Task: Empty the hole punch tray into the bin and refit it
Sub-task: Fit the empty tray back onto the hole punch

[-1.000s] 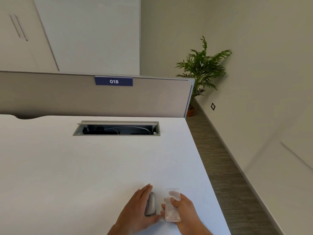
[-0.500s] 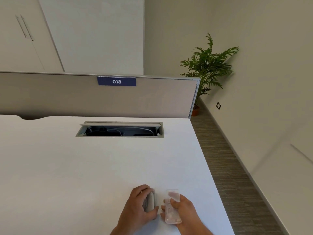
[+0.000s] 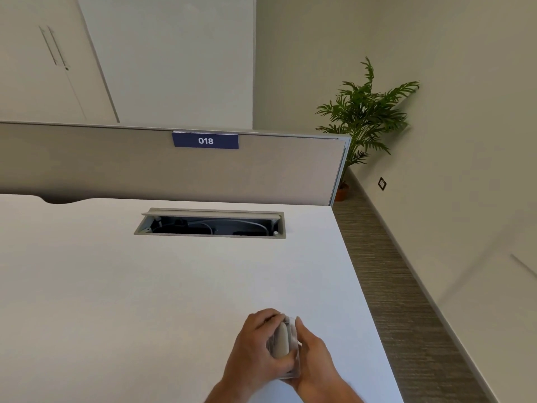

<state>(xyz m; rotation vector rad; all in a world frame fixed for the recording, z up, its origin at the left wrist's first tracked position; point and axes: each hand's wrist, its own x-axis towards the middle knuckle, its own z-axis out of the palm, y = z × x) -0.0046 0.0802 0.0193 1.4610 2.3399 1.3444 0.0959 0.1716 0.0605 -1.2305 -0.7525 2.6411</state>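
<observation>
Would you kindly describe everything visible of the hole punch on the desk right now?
The hole punch is a small, pale grey object with a rounded, smooth body that looks like plastic or painted metal. It sits near the front right part of the white desk, long axis pointing away from the person. The left hand wraps its left side; the right hand presses a clear tray against its right side. Its underside is hidden.

White desk, grey partition behind, potted plant in corner, striped carpet
</observation>
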